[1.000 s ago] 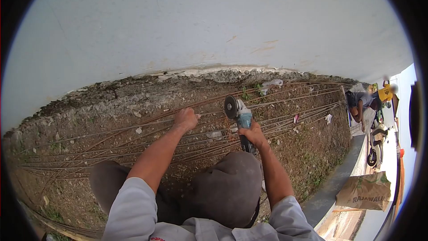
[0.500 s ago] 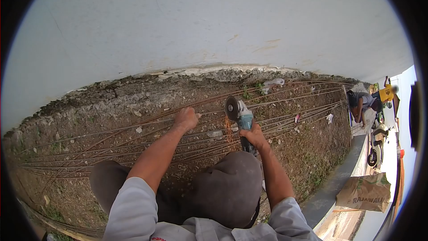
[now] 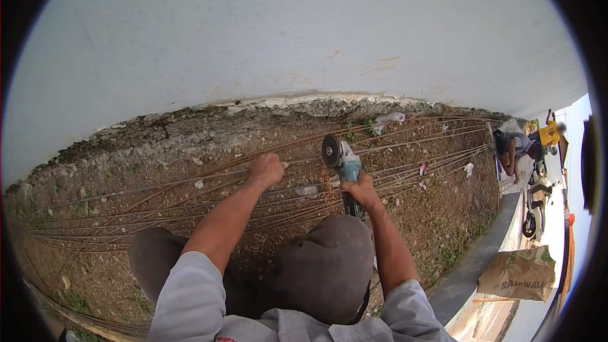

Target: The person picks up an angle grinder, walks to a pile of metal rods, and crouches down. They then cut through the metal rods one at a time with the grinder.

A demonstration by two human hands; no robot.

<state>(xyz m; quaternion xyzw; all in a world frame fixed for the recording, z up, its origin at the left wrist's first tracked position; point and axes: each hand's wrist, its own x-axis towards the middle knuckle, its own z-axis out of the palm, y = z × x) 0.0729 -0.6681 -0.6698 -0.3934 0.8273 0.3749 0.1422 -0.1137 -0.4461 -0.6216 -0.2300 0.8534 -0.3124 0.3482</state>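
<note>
My right hand [image 3: 360, 191] is wrapped round the body of an angle grinder [image 3: 349, 174], green-blue with a black rear end. Its cutting disc [image 3: 330, 151] sits against one of the thin steel rods, and orange sparks [image 3: 330, 193] stream from there towards my knees. Left of the disc, my left hand [image 3: 267, 169] is closed in a fist around a steel rod [image 3: 304, 162], a short way from the cut. Many more long, rusty rods [image 3: 209, 213] run side by side along the ground under both hands.
A pale wall [image 3: 304, 31] with a crumbling base rises in front. Stony soil [image 3: 437, 221] lies around the rods. Plastic scraps [image 3: 387, 120] lie near the wall. To the right are two people [image 3: 516, 145], a motorbike [image 3: 535, 209] and a brown paper sack [image 3: 518, 273].
Sparks keep streaming from the disc. The grinder and my left hand have shifted only very slightly to the right in view.
</note>
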